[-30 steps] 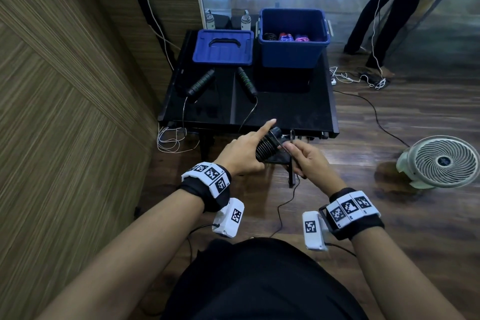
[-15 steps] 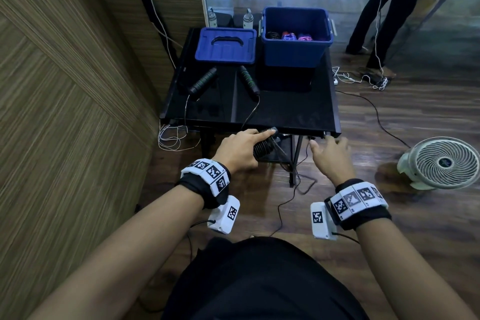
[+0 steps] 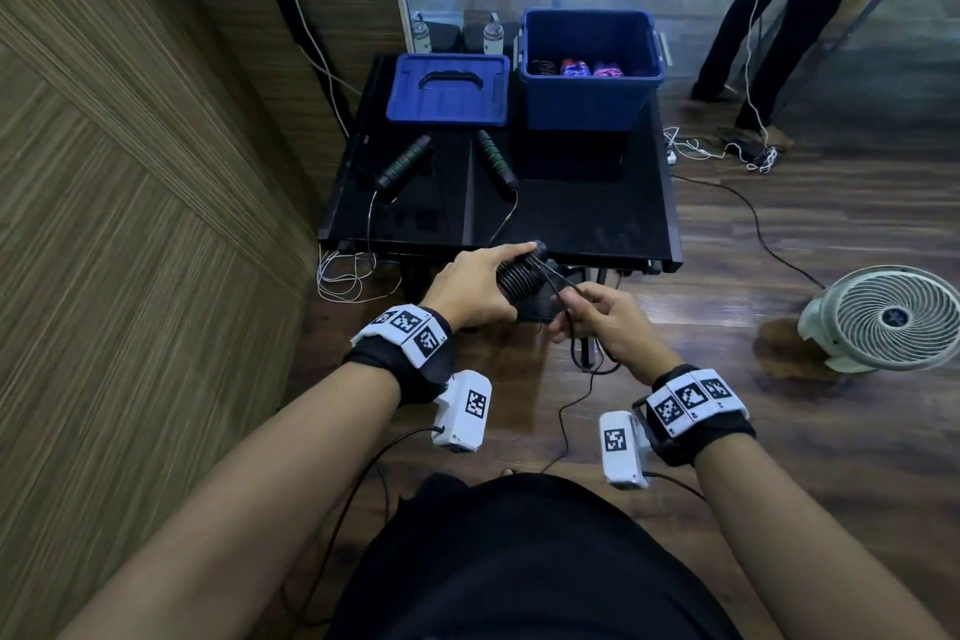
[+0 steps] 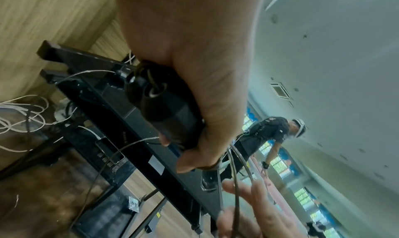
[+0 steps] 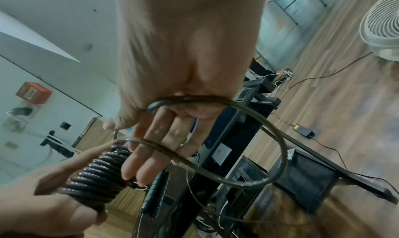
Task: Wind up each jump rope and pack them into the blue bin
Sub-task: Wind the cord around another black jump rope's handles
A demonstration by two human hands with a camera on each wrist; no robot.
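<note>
My left hand point(image 3: 478, 286) grips a pair of black jump rope handles point(image 4: 159, 108) just in front of the black table's near edge. The rope's dark cord is wound round them in a tight coil point(image 3: 517, 276) point(image 5: 97, 175). My right hand point(image 3: 597, 314) is close to the right of the coil and pinches a loose loop of the same cord point(image 5: 278, 139). The rest of the cord hangs toward the floor. A second rope lies on the table, its black handles with green rings point(image 3: 402, 161) point(image 3: 496, 159) spread apart. The blue bin point(image 3: 592, 104) stands open at the back right with wound ropes point(image 3: 576, 67) inside.
The blue lid point(image 3: 447, 91) lies flat on the black table point(image 3: 597, 224), left of the bin. Two bottles stand behind it. A white fan point(image 3: 893, 317) sits on the wooden floor at the right. A person's legs point(image 3: 779, 16) and loose white cables are beyond the table.
My right hand has swung out to the right by the table edge and come back beside the coil, carrying the cord. My left hand stayed on the handles, its index finger lowered.
</note>
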